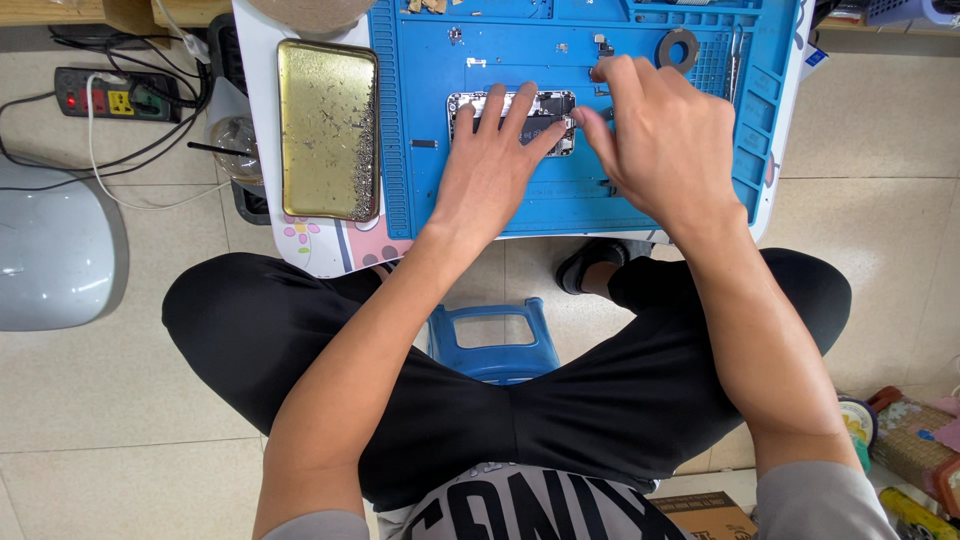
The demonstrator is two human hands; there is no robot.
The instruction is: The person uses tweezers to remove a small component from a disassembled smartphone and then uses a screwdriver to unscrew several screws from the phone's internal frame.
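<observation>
White table (262,120) across the top of the frame, blue work mat (520,205) covering most of it, gold metal tray (327,128) with loose small bits at upper left of the mat. Opened phone (512,108) lies flat at upper centre on the mat, internals facing up. Looks light, rigid but fragile: exposed parts and thin edges, so best held by the frame sides, not the inner boards; tiny screws around it would slip away easily. Left hand (490,165) reaches in from lower left, palm down, fingers (493,108) spread apart and pressed flat on the phone, pinning it. Right hand (665,140) comes from the lower right, wrist bent, fingers bunched together at the phone's right edge; whether they pinch a tool or part, cannot tell. Black ring (678,48) sits top right on the mat. Blue stool (495,340) below, between the knees.
</observation>
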